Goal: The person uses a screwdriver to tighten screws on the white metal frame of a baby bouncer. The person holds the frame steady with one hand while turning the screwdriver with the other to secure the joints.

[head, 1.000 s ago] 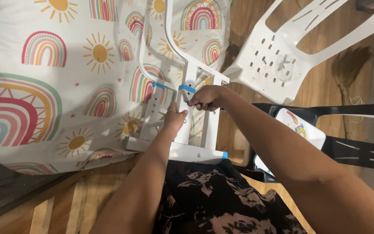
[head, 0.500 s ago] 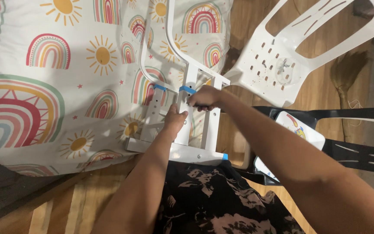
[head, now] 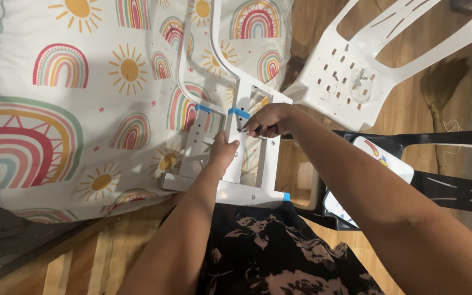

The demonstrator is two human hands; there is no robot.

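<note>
A home, seemingly a bedroom; rainbow-and-sun bedding (head: 83, 98) lying over wooden flooring (head: 66, 262); white plastic chair (head: 356, 71) standing nearby
</note>
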